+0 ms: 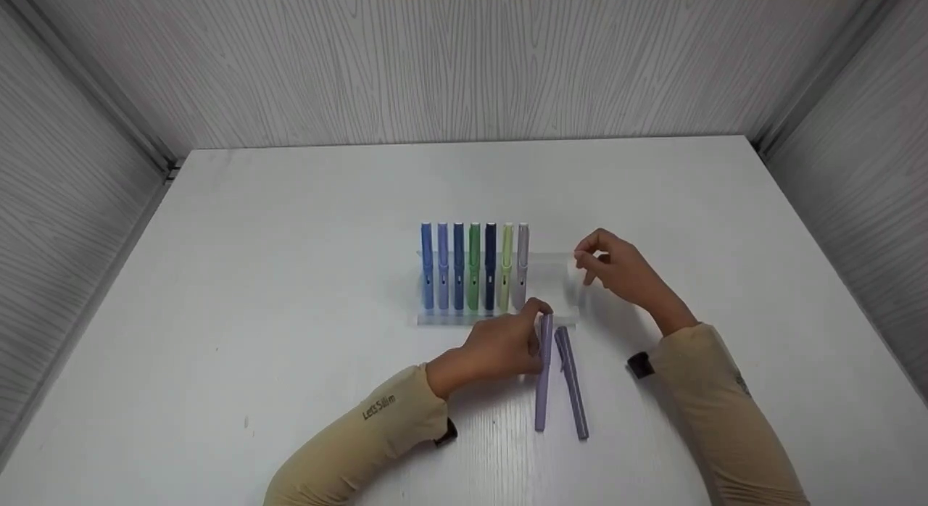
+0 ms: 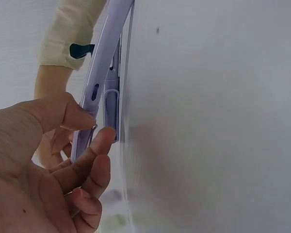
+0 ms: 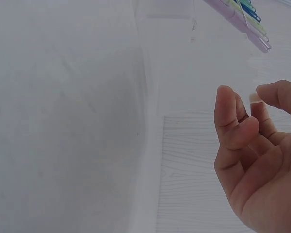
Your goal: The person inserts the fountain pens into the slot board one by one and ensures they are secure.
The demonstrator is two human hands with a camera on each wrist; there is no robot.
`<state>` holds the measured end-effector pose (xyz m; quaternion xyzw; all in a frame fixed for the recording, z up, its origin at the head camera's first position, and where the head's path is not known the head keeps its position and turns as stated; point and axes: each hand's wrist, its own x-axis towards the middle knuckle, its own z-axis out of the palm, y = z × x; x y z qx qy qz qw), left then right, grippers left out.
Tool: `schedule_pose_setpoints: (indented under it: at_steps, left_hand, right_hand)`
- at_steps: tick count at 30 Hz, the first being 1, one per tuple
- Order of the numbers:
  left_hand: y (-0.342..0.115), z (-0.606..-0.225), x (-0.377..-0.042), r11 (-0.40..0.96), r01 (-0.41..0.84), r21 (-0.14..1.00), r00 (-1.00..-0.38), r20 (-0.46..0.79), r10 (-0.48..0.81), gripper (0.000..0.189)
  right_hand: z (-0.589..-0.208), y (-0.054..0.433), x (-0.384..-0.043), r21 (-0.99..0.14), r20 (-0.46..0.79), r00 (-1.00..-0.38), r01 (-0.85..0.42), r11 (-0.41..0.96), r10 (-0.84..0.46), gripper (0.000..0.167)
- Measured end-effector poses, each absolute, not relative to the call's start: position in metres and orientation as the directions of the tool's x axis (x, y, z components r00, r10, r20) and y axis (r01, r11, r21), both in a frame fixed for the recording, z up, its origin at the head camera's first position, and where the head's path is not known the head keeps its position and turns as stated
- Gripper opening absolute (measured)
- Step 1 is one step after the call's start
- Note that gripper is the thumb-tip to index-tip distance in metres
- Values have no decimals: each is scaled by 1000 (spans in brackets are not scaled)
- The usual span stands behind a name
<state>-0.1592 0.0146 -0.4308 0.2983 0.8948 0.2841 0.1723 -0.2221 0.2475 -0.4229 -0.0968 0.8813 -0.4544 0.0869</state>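
Note:
My left hand [image 1: 504,344] pinches a light purple pen [image 1: 542,397] near its capped upper end, between thumb and fingers, in front of the rack. Just right of it a darker purple pen [image 1: 573,386] lies on the table. My right hand [image 1: 616,269] is at the right end of the clear rack [image 1: 554,258], fingers loosely bent with nothing between them; the right wrist view shows the same hand [image 3: 257,160] with a gap between thumb and fingers. In the left wrist view the held pen [image 2: 104,53] slants up past the thumb, the other pen [image 2: 111,111] behind it.
Several capped pens stand side by side in the rack, from a blue pen [image 1: 427,267] at the left through a green pen [image 1: 474,267] to a pale lilac pen [image 1: 523,267]. The white table [image 1: 290,238] meets grey wood-grain walls [image 1: 464,64] behind and at the sides.

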Motion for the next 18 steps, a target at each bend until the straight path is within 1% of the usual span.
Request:
schedule_pose_setpoints:
  at_steps: [3, 7, 12, 18]
  left_hand:
    - [14, -431, -161, 612, 375, 696, -761, -146, 632, 67]
    - [12, -430, -162, 568, 308, 763, -753, -169, 636, 66]
    - [10, -427, -164, 532, 262, 806, -740, -186, 646, 65]
    - [10, -421, -166, 493, 274, 826, -742, -144, 654, 65]
  right_hand:
    - [-423, 247, -222, -817, -69, -967, -87, 571, -246, 28]
    - [-423, 246, -223, -813, -68, -966, -92, 575, -251, 29]
    - [-422, 247, -222, -811, -66, -966, -94, 578, -249, 29]
    - [-422, 247, -222, -813, -74, -967, -83, 576, -244, 29]
